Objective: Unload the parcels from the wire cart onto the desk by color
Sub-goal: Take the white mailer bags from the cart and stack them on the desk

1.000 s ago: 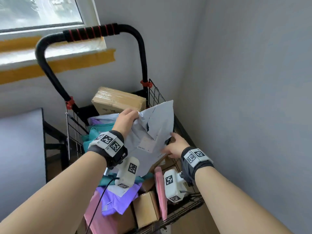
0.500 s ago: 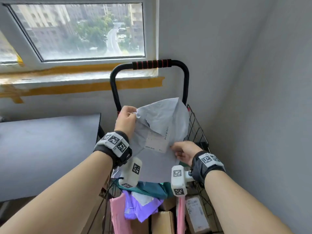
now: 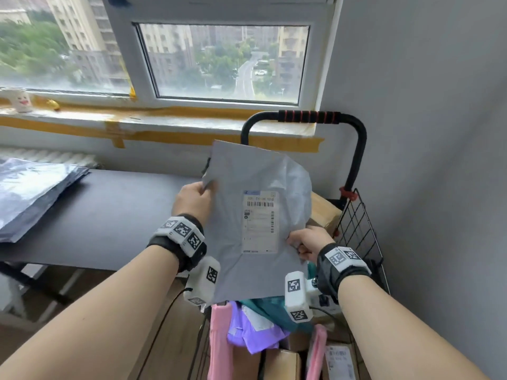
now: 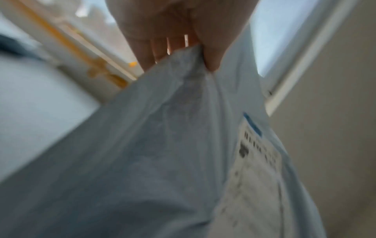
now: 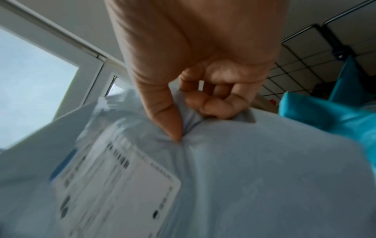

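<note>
Wire cart [image 3: 359, 229] sits hard in the corner, wall close on its right, the dark worktop [image 3: 109, 212] just left with bare surface between the cart and a stack of grey mailers [image 3: 30, 190] at its far left end. Grey parcel [image 3: 247, 215] held up over the cart near the worktop's right edge, long axis upright, white shipping label [image 3: 259, 222] facing the person, plastic crumpled at upper right. Left hand [image 3: 193, 200] pinches its upper left edge, right hand [image 3: 307, 239] pinches a fold on its right edge; pink [image 3: 218, 341], purple [image 3: 255, 333], teal [image 3: 274, 308] and cardboard [image 3: 323, 212] parcels lie in the cart below.
</note>
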Demonstrator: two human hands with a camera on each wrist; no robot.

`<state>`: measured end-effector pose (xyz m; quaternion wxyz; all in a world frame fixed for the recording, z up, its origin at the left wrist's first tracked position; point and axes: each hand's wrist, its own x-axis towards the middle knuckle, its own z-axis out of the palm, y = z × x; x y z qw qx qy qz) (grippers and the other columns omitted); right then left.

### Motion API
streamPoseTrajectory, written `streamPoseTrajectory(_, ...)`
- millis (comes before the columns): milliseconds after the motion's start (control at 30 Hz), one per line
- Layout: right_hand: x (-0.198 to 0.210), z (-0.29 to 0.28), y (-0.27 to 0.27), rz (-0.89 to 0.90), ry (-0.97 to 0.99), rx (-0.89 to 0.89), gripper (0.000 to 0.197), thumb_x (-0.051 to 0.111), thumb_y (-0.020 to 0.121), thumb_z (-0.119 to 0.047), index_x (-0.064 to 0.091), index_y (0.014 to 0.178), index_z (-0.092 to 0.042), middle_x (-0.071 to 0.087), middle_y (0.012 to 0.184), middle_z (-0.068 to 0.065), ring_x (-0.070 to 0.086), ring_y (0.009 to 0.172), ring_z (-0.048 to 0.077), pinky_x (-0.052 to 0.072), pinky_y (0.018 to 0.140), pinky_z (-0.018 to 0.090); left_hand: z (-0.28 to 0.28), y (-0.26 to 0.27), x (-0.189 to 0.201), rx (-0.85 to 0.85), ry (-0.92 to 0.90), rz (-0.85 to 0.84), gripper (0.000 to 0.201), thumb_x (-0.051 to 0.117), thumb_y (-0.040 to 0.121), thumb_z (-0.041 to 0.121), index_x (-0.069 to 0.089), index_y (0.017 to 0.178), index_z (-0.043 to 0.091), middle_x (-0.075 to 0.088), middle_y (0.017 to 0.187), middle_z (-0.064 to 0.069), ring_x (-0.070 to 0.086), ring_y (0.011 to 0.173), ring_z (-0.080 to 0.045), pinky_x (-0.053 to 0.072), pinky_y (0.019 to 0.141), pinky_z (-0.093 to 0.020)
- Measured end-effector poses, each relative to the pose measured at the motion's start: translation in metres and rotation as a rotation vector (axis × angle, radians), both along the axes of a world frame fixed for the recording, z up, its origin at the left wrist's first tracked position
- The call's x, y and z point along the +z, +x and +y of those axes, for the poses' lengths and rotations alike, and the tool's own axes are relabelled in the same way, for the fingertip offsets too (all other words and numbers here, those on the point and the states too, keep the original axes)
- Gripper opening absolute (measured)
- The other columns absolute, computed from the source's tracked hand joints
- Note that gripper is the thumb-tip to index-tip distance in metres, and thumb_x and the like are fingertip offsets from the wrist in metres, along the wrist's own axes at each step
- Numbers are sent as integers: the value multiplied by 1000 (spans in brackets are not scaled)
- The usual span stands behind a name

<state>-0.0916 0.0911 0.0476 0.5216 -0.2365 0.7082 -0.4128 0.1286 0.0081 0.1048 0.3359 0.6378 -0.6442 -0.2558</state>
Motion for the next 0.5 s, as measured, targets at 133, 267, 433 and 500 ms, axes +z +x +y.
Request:
streamPoseTrajectory(133,17,-13,37,23,-46,102,27,54,72,15,52,61,-9,39,40,3,28,28,11,25,39,14,-7,52,5,206,105,228,55,44,96,42,39,52,9,46,66,-13,51,86,-41,31,70,-31)
streamPoseTrajectory(267,36,-30,79,92,-102,149,22,57,70,13,56,62,-7,37,49,5,27,33,14,25,43,17,-18,107,6,250,168,323,54,41,96,46,57,65,5,57,90,-19,57,97,-36,46,90,-34)
streamPoseTrajectory(433,37,-52,156,12,-127,94,25,52,73,15,49,80,-9,32,39,2,23,30,12,21,44,15,-23,187,4,166,207,279,39,45,96,37,63,84,5,58,97,-16,58,108,-33,47,95,-39)
streamPoseTrajectory(500,35,-63,198,-17,-125,89,30,54,74,14,47,88,-11,36,34,0,25,27,9,21,41,11,-23,224,3,186,189,144,39,40,99,35,60,98,2,59,105,-18,54,111,-32,40,89,-31)
